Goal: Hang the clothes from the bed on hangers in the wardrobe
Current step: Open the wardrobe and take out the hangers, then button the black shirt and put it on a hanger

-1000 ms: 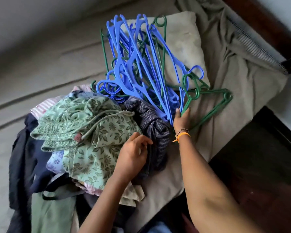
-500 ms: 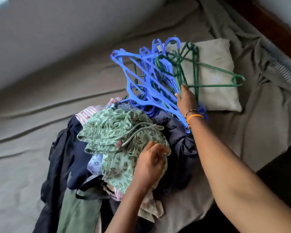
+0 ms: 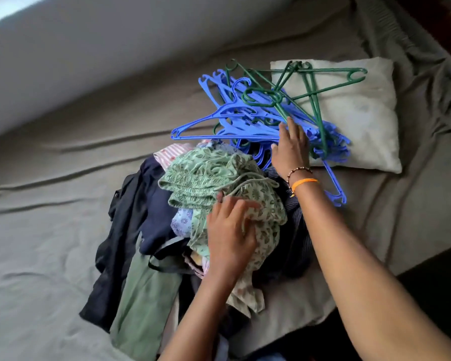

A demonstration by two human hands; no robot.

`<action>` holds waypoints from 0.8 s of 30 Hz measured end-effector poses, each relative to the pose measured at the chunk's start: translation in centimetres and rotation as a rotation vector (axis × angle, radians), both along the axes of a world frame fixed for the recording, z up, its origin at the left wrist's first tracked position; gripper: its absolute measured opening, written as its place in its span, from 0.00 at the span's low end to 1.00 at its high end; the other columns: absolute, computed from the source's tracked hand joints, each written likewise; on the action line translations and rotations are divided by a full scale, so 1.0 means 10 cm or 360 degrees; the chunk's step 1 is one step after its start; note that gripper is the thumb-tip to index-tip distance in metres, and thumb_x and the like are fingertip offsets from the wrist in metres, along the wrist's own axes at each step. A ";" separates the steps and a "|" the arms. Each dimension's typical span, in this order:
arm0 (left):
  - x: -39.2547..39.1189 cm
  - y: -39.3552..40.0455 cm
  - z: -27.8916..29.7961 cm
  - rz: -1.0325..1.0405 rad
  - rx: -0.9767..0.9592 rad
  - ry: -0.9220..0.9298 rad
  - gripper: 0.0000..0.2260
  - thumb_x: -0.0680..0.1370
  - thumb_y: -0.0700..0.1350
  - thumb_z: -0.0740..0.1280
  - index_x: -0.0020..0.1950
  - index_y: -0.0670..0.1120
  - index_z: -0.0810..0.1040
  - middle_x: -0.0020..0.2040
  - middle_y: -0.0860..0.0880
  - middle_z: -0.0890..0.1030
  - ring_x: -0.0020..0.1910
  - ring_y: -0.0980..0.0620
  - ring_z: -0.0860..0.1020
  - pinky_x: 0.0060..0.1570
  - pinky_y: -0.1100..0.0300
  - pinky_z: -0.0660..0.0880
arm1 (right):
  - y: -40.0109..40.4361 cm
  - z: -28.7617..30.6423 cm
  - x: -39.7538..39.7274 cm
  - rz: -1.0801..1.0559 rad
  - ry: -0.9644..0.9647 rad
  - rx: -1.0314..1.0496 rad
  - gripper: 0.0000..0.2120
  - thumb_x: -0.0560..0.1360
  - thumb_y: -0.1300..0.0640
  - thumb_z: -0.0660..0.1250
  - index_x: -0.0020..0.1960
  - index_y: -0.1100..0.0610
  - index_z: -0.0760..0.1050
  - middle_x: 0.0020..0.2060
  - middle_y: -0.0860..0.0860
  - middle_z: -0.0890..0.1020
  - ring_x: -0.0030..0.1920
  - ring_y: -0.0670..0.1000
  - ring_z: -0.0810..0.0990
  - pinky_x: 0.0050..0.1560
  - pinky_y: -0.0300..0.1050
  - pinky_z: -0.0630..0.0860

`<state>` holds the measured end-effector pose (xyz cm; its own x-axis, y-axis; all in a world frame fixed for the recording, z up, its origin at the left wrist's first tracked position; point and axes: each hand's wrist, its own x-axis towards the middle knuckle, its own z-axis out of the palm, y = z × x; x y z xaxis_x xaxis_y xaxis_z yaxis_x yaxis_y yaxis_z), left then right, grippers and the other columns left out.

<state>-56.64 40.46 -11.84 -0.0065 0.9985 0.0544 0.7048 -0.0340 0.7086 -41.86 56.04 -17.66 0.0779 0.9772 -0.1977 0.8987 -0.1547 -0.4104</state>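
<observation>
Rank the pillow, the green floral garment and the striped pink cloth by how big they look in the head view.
Largest to smallest, as seen:
1. Pillow, partly under the hangers.
2. Green floral garment, close behind; it is crumpled and half hidden by the left hand, so these two could swap.
3. Striped pink cloth, only a small corner showing.

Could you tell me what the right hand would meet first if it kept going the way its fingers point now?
The right hand already lies on the blue hangers. Straight on, its fingertips would likely meet the green hangers crossing on top, then the pillow, though depth is unclear.
</observation>
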 end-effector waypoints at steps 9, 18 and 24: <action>-0.85 -0.20 -0.21 0.0269 -0.0728 -0.0557 0.30 0.66 0.40 0.57 0.69 0.48 0.71 0.66 0.50 0.76 0.65 0.51 0.73 0.65 0.49 0.69 | -1.38 0.27 -0.86 0.0887 0.0022 0.0079 0.28 0.72 0.53 0.69 0.69 0.40 0.65 0.76 0.48 0.52 0.75 0.61 0.45 0.67 0.73 0.57; -1.76 -1.07 -0.45 0.1012 -0.1462 0.0251 0.44 0.68 0.50 0.74 0.76 0.51 0.52 0.75 0.44 0.58 0.71 0.39 0.60 0.69 0.44 0.57 | -1.30 0.32 -0.54 -0.0075 -0.0376 0.0138 0.19 0.72 0.66 0.60 0.62 0.55 0.73 0.72 0.56 0.61 0.65 0.65 0.63 0.58 0.64 0.69; -1.84 -1.47 -0.56 0.0505 -0.1394 0.0187 0.20 0.76 0.45 0.64 0.66 0.40 0.65 0.62 0.35 0.76 0.60 0.37 0.74 0.57 0.50 0.69 | -2.15 0.48 -1.26 0.0221 -0.0132 0.0494 0.18 0.68 0.63 0.56 0.54 0.57 0.77 0.57 0.59 0.75 0.55 0.63 0.71 0.56 0.55 0.68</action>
<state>-75.09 25.71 -17.42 -0.3276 0.6366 -0.6982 0.6582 0.6839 0.3148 -54.48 34.54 -12.81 -0.0569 0.9921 0.1117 0.9347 0.0922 -0.3431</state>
